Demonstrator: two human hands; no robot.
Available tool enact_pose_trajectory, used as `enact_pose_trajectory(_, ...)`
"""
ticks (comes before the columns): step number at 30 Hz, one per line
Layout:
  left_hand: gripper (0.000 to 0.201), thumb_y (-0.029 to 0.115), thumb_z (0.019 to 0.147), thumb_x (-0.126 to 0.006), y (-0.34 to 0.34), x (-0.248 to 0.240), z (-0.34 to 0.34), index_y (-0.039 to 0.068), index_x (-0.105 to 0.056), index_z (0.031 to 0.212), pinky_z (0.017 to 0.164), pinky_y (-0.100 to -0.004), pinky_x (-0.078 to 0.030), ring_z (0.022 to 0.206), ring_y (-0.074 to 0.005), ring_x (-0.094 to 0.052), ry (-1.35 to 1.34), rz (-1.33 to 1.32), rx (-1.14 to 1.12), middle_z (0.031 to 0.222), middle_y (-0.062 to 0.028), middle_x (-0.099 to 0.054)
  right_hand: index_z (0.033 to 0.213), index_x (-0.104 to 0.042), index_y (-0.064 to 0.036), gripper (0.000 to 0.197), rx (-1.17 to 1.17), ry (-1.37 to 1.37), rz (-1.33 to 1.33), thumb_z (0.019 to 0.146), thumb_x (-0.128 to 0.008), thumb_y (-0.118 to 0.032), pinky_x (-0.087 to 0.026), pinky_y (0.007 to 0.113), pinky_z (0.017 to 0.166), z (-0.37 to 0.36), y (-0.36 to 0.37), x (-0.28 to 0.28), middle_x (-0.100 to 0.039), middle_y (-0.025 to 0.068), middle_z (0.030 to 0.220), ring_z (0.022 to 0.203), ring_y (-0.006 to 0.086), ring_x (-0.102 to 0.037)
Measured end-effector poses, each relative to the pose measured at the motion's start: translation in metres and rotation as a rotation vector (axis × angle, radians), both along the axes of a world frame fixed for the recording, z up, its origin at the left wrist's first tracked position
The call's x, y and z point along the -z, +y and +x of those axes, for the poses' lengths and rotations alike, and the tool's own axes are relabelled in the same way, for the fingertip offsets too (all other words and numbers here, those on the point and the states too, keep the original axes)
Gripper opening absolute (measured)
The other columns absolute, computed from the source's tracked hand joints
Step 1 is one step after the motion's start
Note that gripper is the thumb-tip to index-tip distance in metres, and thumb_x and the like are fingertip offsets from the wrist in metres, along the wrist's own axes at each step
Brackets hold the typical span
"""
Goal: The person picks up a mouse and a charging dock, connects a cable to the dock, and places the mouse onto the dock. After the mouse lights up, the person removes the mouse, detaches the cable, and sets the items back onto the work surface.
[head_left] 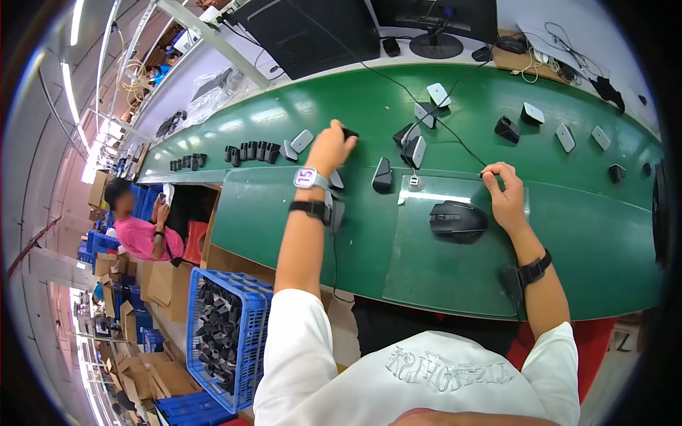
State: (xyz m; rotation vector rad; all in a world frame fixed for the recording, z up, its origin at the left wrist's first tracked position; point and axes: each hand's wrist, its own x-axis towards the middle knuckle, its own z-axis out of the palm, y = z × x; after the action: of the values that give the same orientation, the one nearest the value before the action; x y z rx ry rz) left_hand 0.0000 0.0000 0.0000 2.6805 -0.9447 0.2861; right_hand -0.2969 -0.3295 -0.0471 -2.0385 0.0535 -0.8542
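My left hand (329, 150) reaches out over the green table, its fingers closed round a small black piece (350, 133) that is mostly hidden by them. My right hand (504, 190) pinches the end of a thin black cable (455, 135), which runs off toward the back of the table. Close below that hand, a black computer mouse (458, 221) lies on a clear sheet (426, 277). A small white-and-metal plug (414, 182) rests at the sheet's far edge. Between my hands stand several black wedge-shaped pieces (382, 175), some with a pale grey face (418, 151).
Rows of small black pieces (252, 152) line the table's left. More wedge pieces (507, 129) are scattered at right. Monitors (435, 44) stand along the back. A blue crate (234, 341) full of dark parts sits at lower left, near a person in a pink shirt (142, 238).
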Motion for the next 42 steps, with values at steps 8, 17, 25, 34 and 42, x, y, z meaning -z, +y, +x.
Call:
enact_pose_trajectory(8, 0.044, 0.033, 0.094, -0.079, -0.050, -0.092, -0.132, -0.005, -0.065, 0.111, 0.084, -0.0349, -0.053, 0.092, -0.0221, -0.068, 0.215, -0.542, 0.069, 0.102, -0.0142, -0.071, 0.097, -0.068, -0.0022, 0.012, 0.025, 0.068, -0.008, 0.101, -0.067, -0.014, -0.049, 0.036, 0.088, -0.034, -0.012, 0.010, -0.070, 0.0085, 0.093, 0.094, 0.0242, -0.063)
enact_pose_trajectory(17, 0.025, 0.014, 0.099, -0.065, -0.020, -0.192, -0.370, 0.007, -0.055, 0.078, 0.080, -0.0438, -0.060, 0.070, -0.0291, -0.063, 0.503, -1.184, 1.088, 0.094, -0.0130, -0.063, 0.102, -0.070, -0.0023, 0.013, -0.038, 0.082, 0.087, 0.101, -0.067, -0.015, -0.049, 0.032, 0.088, -0.018, -0.011, 0.000, -0.072, 0.0059, 0.096, 0.093, 0.0182, -0.063)
enact_pose_trajectory(25, 0.024, 0.007, 0.099, -0.061, -0.018, -0.209, -0.407, 0.011, -0.054, 0.076, 0.070, -0.0290, -0.053, 0.075, -0.0169, -0.057, 0.730, -1.775, 1.254, 0.090, -0.0025, -0.057, 0.102, -0.069, -0.0019, 0.016, -0.089, 0.065, 0.098, 0.102, -0.068, -0.018, -0.050, 0.031, 0.084, -0.024, -0.001, 0.003, -0.071, 0.0054, 0.093, 0.088, 0.0167, -0.063)
enact_pose_trajectory(34, 0.024, 0.005, 0.098, -0.063, -0.008, -0.196, -0.395, 0.011, -0.052, 0.077, 0.061, -0.0322, -0.046, 0.072, -0.0215, -0.054, 1.171, -1.385, 1.152, 0.084, -0.0064, -0.056, 0.103, -0.070, -0.0013, 0.015, -0.100, 0.046, 0.095, 0.102, -0.068, -0.016, -0.051, 0.030, 0.081, -0.020, -0.004, 0.005, -0.072, 0.0048, 0.093, 0.088, 0.0135, -0.064)
enact_pose_trajectory(42, 0.014, 0.008, 0.100, -0.065, -0.003, -0.195, -0.360, 0.008, -0.059, 0.088, 0.065, -0.0406, -0.052, 0.076, -0.0307, -0.058, 1.386, -1.253, 1.249, 0.092, -0.0117, -0.061, 0.103, -0.070, -0.0014, 0.013, -0.111, 0.017, 0.099, 0.102, -0.069, -0.014, -0.052, 0.030, 0.082, -0.017, 0.003, 0.007, -0.072, 0.0056, 0.093, 0.088, 0.0141, -0.065)
